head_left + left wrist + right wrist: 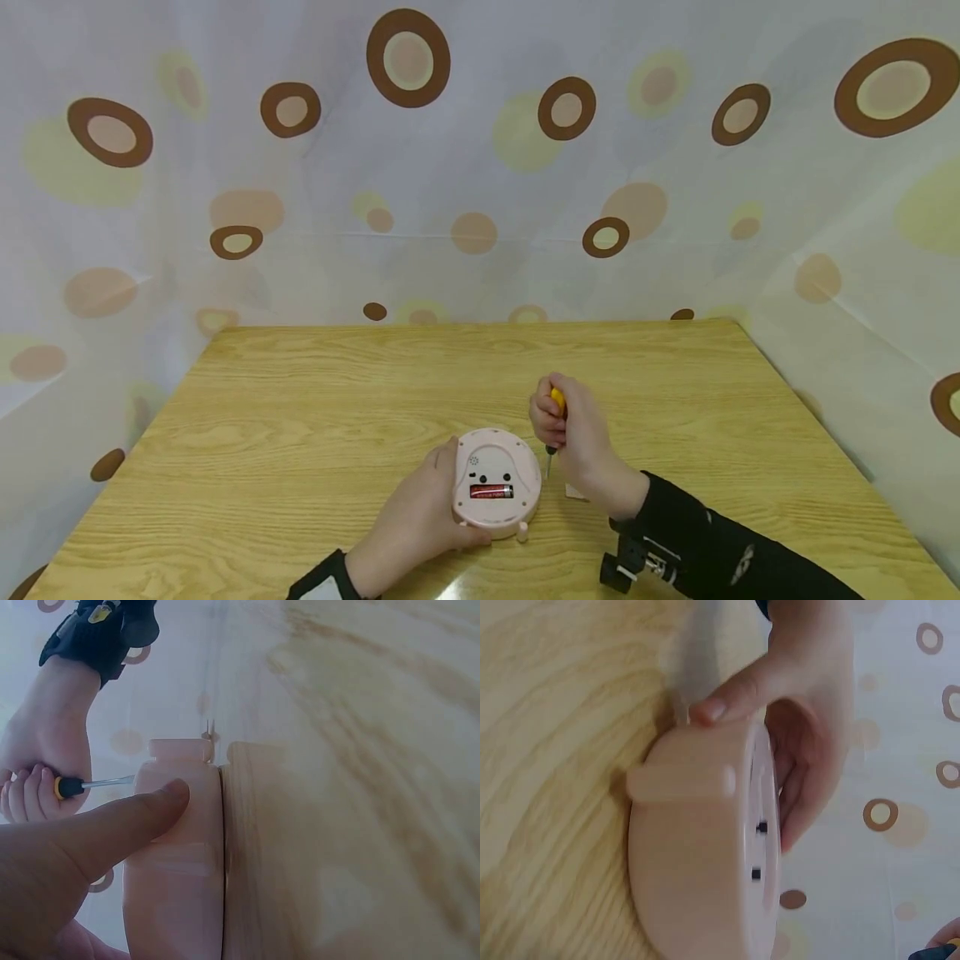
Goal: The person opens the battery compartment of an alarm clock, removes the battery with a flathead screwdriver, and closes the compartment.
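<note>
Hands: your left hand (431, 504) grips the pink case (489, 512), your right hand (585, 442) a screwdriver (551, 451).
Case: on the table (300, 433); its battery (491, 492) lies lengthwise left to right.
Screwdriver tip: just beside the case's right rim, pointing down.

Black right sleeve (720, 533), pale streak (742, 565), black wrist camera (617, 574), black left cuff (337, 570), bare fingers (546, 422)

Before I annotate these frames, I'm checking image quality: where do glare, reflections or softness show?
Head: a glare patch on the tabletop at the frame's bottom, below the pink device; left wrist: hazy, the device mirrored in the tabletop; right wrist: device slightly blurred, a grey shadow or reflection beside the left hand.
</note>
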Action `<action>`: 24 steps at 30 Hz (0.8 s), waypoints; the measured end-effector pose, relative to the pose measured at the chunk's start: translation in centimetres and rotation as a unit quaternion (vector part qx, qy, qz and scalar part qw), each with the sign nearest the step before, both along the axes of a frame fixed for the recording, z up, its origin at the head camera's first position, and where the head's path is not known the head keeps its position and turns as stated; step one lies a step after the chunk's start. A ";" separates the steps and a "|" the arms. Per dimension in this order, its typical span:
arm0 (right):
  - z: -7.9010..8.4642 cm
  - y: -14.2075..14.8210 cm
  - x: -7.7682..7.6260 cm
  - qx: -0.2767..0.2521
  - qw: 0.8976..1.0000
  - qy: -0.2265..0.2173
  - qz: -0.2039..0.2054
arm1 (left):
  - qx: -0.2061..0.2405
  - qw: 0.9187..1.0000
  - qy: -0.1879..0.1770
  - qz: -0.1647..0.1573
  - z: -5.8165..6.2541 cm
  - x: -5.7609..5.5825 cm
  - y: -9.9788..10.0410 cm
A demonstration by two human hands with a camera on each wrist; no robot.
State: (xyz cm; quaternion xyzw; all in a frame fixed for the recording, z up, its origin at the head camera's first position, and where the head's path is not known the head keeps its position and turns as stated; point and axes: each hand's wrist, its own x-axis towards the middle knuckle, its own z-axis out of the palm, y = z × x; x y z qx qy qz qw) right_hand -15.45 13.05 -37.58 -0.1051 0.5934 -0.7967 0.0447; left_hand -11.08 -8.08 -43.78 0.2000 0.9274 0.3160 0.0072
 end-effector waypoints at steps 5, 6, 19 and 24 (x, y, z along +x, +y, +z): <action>0.2 1.7 -0.7 0.030 0.999 -0.014 -0.033 | -0.003 1.000 -0.004 -0.001 0.0 -0.1 0.0; 0.2 2.1 -0.9 0.037 0.998 -0.015 -0.041 | -0.003 1.000 -0.006 -0.002 0.0 -0.1 0.0; -1.2 7.5 -2.3 0.124 0.984 -0.024 -0.122 | -0.009 1.000 -0.028 -0.002 0.1 -0.1 -0.1; -1.8 9.3 -2.8 0.137 0.979 -0.042 -0.146 | -0.010 0.999 -0.031 -0.003 0.2 -0.1 -0.1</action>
